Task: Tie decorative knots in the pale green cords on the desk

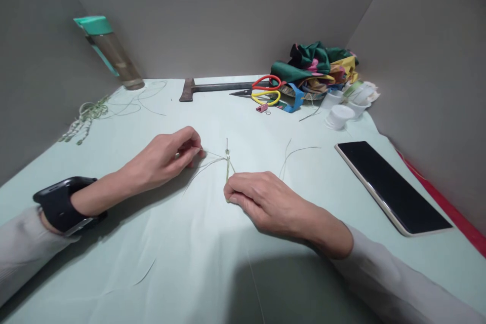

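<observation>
Near the middle of the table, thin pale-green cords [228,166] meet at a small knot, pinned upright by what looks like a needle or pin [227,143]. My left hand [176,154] pinches a cord end and draws it out to the left. Below the knot, my right hand [261,195] is closed on the cords hanging toward me; its fingertips hide their ends. Loose cord strands [203,168] trail left under my left hand. Other strands [299,151] curve out to the right, beyond my right hand.
At the back lie a hammer-like tool [188,89], scissors [266,90], a pink binder clip [261,108] and a bundle of colourful cloth [319,63]. White tubs [339,116] stand beside them. A phone [391,187] is at right; a bottle [114,53] and knotted cords [89,114] are at left.
</observation>
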Action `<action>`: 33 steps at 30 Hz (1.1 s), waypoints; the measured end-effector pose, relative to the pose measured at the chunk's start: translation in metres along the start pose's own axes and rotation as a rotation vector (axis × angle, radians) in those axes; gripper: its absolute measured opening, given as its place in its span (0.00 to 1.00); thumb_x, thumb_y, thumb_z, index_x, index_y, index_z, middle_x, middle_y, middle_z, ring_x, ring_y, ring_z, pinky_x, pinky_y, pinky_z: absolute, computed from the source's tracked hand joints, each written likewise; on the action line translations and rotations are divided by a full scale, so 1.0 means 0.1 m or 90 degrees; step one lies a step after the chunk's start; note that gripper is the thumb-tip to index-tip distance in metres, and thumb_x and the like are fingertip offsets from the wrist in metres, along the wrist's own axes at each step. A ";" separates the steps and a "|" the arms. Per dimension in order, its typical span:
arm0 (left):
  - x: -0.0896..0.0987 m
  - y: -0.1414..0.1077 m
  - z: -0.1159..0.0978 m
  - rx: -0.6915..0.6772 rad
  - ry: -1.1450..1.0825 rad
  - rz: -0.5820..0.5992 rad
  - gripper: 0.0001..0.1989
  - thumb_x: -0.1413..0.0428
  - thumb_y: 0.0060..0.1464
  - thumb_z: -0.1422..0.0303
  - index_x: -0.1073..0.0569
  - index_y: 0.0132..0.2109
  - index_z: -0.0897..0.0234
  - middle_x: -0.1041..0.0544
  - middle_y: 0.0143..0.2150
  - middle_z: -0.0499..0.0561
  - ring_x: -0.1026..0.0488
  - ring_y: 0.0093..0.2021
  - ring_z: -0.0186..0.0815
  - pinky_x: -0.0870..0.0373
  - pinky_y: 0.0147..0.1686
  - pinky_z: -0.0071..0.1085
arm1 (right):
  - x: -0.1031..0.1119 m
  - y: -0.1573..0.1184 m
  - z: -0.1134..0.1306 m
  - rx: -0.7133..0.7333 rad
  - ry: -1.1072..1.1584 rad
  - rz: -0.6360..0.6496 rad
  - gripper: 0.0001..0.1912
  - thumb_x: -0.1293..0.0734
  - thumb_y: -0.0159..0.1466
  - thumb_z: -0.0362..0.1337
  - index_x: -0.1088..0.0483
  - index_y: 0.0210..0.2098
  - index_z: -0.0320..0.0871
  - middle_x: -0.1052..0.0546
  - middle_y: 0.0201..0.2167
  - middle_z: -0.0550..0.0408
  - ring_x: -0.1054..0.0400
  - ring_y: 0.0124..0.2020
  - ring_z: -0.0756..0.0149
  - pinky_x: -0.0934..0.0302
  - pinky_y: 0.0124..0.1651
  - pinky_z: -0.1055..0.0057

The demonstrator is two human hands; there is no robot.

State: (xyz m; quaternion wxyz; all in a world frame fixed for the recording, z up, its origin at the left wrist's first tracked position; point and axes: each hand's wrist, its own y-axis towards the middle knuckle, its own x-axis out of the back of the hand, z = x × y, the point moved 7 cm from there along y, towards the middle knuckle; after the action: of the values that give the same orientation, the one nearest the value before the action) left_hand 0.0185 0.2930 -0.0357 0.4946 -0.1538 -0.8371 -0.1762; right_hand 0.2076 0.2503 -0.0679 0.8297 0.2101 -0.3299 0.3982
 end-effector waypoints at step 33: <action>0.12 -0.04 0.04 0.024 -0.093 0.123 0.16 0.47 0.71 0.54 0.30 0.39 0.60 0.18 0.35 0.50 0.26 0.29 0.34 0.29 0.30 0.31 | 0.01 -0.01 0.01 0.011 0.001 -0.006 0.09 0.42 0.73 0.29 0.37 0.37 0.46 0.24 0.37 0.55 0.35 0.37 0.64 0.44 0.44 0.65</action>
State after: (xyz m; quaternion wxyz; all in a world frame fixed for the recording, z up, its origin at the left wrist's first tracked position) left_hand 0.0079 0.2922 -0.0277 0.4500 -0.2364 -0.8554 -0.1001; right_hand 0.2087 0.2493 -0.0663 0.8301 0.2183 -0.3250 0.3971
